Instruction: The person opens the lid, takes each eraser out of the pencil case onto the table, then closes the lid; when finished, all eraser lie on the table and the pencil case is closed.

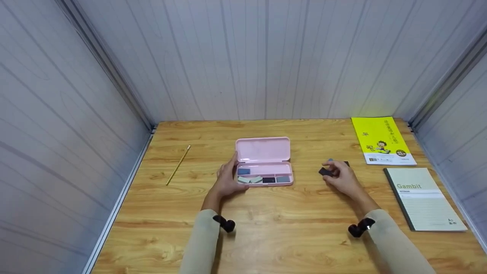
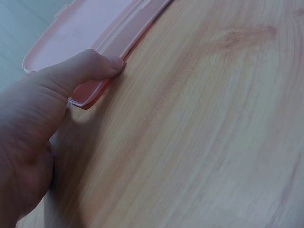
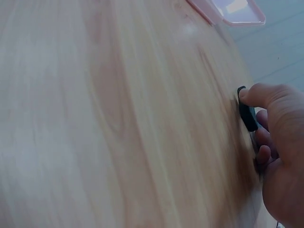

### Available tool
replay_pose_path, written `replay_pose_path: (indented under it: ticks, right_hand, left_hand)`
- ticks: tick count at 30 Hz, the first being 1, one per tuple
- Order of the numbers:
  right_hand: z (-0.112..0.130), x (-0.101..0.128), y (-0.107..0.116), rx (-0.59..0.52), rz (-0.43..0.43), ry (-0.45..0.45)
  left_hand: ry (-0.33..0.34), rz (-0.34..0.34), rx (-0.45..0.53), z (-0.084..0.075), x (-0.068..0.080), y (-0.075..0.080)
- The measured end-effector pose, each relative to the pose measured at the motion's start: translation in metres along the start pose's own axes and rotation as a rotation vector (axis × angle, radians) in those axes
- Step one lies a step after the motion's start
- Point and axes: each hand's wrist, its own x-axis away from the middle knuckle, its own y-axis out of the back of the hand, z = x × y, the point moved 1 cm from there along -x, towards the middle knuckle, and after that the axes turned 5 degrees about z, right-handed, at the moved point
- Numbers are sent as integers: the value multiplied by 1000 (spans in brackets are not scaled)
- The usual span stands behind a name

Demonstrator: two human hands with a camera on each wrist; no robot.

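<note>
Pencil case (image 1: pixel 262 149) is smooth, glossy plastic; black block (image 1: pixel 324 172) looks matt, rubbery. Tabletop (image 1: pixel 285 236) is wood-grained, faint sheen. Yellow booklet (image 1: pixel 382 135), Gambit notebook (image 1: pixel 422 207) look paper. Sleeves (image 1: pixel 201 243) matt cloth.

The head view is fairly bright, with pale sheen on the table (image 1: pixel 285 228) and yellow-green glow tinting the back wall (image 1: pixel 251 61) near its right corner. Both wrist views look dimmer and hazy; in the right, the pencil case lid (image 3: pixel 243 14) glares white.
</note>
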Motion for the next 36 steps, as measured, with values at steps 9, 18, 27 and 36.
replay_pose_path:
  ticks: [9, 18, 27, 36]
  right_hand:
    - [16, -6, -10, 47, 40, 47]
    - [35, -17, -28, 51, 76, 75]
    - [55, -29, -47, 7, 164, 95]
    - [75, -37, -69, -74, 235, 123]
  left_hand:
    - [31, 18, 13, 1, 1, 2]
    - [28, 17, 6, 0, 2, 2]
    - [30, 20, 0, -5, 1, 2]
    - [36, 30, -12, -3, 0, 2]
